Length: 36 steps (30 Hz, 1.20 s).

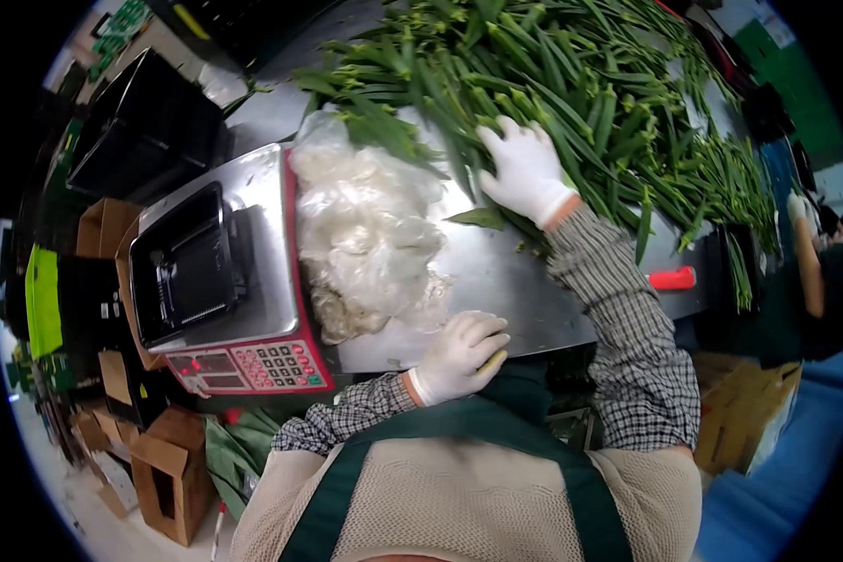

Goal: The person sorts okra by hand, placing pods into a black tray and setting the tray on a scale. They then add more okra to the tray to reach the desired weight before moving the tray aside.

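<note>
White-gloved left hand sits right of the scale at the table edge, fingers curled round a small yellow item; can't tell what it is. Bags are heaped just right of the scale. Right hand is beyond the scale, further right, fingers spread flat on the stems. My read: take few stems per grab and pull along their length, so nothing snaps.

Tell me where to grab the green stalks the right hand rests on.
Probably at the heap's near edge, from above. The green stalks lie loose and roughly parallel there, so the right hand, flat on them, can close across several at mid-length.
</note>
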### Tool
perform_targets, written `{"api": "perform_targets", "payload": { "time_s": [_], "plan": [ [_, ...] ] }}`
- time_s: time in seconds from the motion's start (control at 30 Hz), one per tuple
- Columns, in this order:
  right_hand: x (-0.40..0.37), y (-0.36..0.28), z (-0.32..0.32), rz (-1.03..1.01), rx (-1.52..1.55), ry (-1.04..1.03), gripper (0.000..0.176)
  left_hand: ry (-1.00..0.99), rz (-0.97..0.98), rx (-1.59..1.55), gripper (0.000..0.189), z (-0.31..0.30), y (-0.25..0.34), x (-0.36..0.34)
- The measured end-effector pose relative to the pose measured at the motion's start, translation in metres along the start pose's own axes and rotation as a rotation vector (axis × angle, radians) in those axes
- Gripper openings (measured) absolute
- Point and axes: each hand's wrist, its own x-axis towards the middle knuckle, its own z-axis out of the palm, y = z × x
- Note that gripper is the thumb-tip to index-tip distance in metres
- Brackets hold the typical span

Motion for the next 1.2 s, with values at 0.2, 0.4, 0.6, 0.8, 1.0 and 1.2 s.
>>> {"api": "perform_targets", "payload": {
  "time_s": [0.2, 0.4, 0.6, 0.8, 1.0, 1.2],
  "plan": [
    [-0.038, 0.002, -0.021, -0.046, -0.031, 0.008, 0.05, 0.053, -0.005, -0.032, 0.026, 0.003, -0.003, -0.004],
    [0.071, -0.057, -0.014, -0.379, 0.401, 0.123, 0.022, 0.039, 0.006, -0.092, 0.022, 0.006, -0.011, -0.008],
    [0.137, -0.121, 0.035, -0.236, 0.075, -0.073, 0.055, 0.048, -0.007, -0.201, 0.018, 0.01, -0.02, -0.013],
    [0.104, -0.065, 0.019, -0.146, 0.279, -0.266, 0.054, 0.068, -0.048, -0.25, 0.023, 0.008, -0.021, -0.012],
    [0.027, -0.026, -0.015, 0.017, 0.166, -0.329, 0.053, 0.073, -0.054, -0.245, 0.019, 0.006, -0.018, -0.013],
    [-0.008, -0.08, -0.033, -0.087, 0.141, -0.081, 0.047, 0.043, -0.044, -0.151, 0.018, 0.002, -0.013, -0.012]
  ]
}}
